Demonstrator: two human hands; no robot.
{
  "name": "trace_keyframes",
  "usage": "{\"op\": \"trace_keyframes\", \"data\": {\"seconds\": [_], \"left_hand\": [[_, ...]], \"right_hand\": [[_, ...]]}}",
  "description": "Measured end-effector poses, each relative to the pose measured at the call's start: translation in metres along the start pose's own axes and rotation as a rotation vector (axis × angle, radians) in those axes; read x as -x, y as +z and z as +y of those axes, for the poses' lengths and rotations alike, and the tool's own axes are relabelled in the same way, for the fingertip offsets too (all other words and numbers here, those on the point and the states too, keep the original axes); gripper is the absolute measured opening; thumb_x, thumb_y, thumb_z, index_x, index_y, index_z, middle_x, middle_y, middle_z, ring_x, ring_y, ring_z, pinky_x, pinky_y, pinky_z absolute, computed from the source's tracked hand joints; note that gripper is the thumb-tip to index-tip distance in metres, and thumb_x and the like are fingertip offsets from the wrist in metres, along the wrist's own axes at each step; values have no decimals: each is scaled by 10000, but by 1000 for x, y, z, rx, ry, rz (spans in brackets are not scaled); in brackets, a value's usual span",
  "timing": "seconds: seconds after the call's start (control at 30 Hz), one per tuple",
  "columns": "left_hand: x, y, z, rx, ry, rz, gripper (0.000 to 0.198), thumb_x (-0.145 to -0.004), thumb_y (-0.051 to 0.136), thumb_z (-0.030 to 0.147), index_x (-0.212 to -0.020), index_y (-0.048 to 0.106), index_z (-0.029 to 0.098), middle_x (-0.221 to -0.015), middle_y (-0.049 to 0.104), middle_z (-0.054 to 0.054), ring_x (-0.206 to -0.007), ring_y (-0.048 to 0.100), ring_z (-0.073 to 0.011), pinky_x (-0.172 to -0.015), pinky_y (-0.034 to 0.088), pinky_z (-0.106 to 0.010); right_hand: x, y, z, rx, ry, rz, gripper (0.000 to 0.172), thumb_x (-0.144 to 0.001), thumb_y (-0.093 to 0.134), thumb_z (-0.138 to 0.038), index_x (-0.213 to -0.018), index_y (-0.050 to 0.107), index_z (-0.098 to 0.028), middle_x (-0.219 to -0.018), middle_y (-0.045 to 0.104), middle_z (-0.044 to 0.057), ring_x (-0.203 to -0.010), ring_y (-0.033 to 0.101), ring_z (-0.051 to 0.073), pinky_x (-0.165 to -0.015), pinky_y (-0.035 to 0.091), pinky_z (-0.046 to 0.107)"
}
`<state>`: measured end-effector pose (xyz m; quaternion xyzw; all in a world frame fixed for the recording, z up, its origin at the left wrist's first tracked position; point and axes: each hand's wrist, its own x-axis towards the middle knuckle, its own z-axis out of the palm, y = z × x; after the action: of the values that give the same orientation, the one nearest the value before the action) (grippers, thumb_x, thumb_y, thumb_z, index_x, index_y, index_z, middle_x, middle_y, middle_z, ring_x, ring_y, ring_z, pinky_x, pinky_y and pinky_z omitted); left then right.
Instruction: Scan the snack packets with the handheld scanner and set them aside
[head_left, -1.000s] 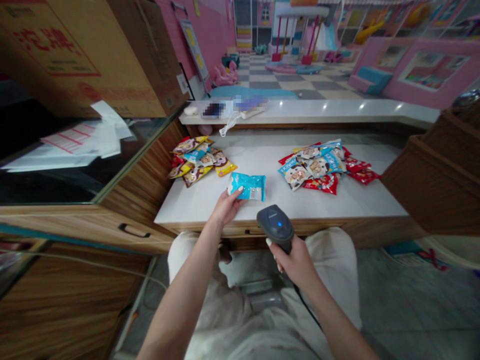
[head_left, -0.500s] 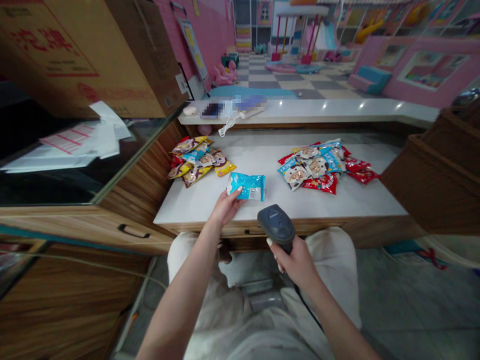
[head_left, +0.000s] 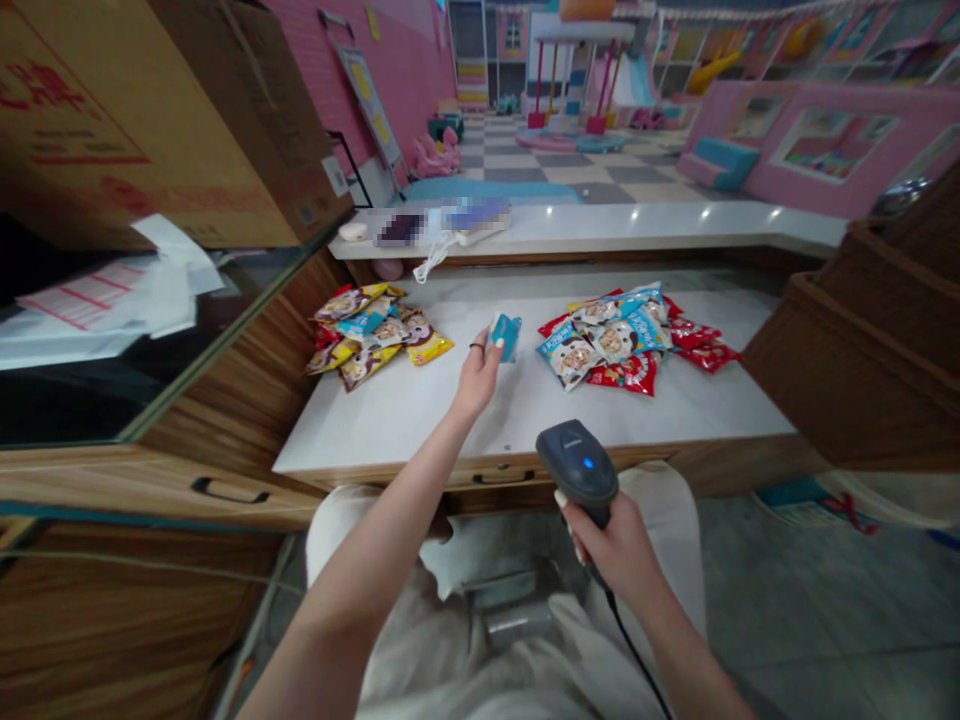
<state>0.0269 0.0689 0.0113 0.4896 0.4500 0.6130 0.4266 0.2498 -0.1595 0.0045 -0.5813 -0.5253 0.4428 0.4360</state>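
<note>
My left hand [head_left: 478, 372] grips a small blue snack packet [head_left: 508, 338] above the white desktop [head_left: 480, 420], between two piles. To its left lies a pile of yellow, blue and red snack packets [head_left: 375, 330]. On the right, a second pile of blue, white and red packets [head_left: 616, 338] sits close to the held one. My right hand [head_left: 609, 535] is wrapped round the handle of a dark barcode scanner [head_left: 576, 462], held over my lap near the desk's front edge. A blue light glows on the scanner's top, and its cable hangs down below.
A raised white ledge [head_left: 645, 228] runs along the back, carrying a white cable [head_left: 435, 258] and blurred items. At left, a large cardboard box [head_left: 225, 120] and papers [head_left: 142, 285] rest on a glass-topped counter. A brown woven basket [head_left: 862, 350] stands at right.
My left hand has moved the blue packet forward and to the right, toward the right pile, and turned it. The scanner has shifted slightly right, and its blue light now shows.
</note>
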Motion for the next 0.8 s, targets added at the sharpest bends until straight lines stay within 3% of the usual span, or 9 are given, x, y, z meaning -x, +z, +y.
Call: {"op": "trace_keyframes", "data": {"seconds": [0.1, 0.23, 0.33, 0.4, 0.53, 0.67, 0.8], "left_hand": [[-36, 42, -10, -324, 177, -124, 524, -1083, 649, 354, -1586, 639, 210, -1712, 629, -170, -1653, 534, -335, -1433, 319, -520], [-64, 86, -28, -541, 229, -326, 682, -1057, 634, 338, -1697, 531, 126, -1808, 495, -243, -1724, 435, -345, -1461, 262, -518], [-68, 97, -36, -630, 244, -430, 829, -1036, 698, 455, -1741, 466, 83, -1842, 423, -275, -1762, 361, -369, -1468, 238, -523], [-65, 91, -34, -668, 263, -425, 843, -1069, 646, 518, -1758, 435, 80, -1858, 394, -276, -1778, 324, -369, -1474, 214, -537], [-54, 47, -18, -711, 362, -321, 759, -1124, 543, 529, -1759, 435, 127, -1839, 439, -258, -1759, 374, -348, -1461, 257, -566], [-48, -34, 17, -832, 449, -102, 718, -1098, 614, 509, -1729, 483, 193, -1811, 498, -223, -1730, 422, -356, -1443, 283, -602], [-59, -120, 63, -1018, 368, 216, 750, -1035, 685, 388, -1725, 497, 163, -1839, 434, -253, -1767, 330, -397, -1450, 221, -639]], "right_hand": [[0, -7, -3, -21, 12, 35, 358, -907, 794, -570, -815, 723, -232, -484, 604, -17, -398, 577, 193, -409, 436, 273], [0, -20, -6, 7, 53, -18, 376, -891, 834, -556, -758, 720, -224, -493, 627, 2, -420, 589, 195, -437, 473, 281], [-1, -24, -3, 19, 62, 21, 418, -895, 839, -596, -741, 710, -229, -487, 625, 2, -417, 595, 198, -440, 481, 285], [-2, -23, -1, 5, 75, -8, 428, -886, 849, -611, -754, 717, -226, -494, 640, 7, -414, 614, 206, -441, 493, 290], [-2, -12, 2, -42, 97, -78, 409, -909, 838, -604, -832, 739, -215, -526, 676, 14, -417, 649, 219, -439, 506, 293], [-1, 0, 2, -34, 78, -121, 415, -918, 825, -617, -814, 702, -235, -527, 667, 6, -405, 649, 215, -437, 510, 292], [0, 9, -2, -8, 47, -143, 430, -936, 799, -633, -783, 676, -251, -524, 662, 8, -414, 654, 216, -445, 518, 295]]}}
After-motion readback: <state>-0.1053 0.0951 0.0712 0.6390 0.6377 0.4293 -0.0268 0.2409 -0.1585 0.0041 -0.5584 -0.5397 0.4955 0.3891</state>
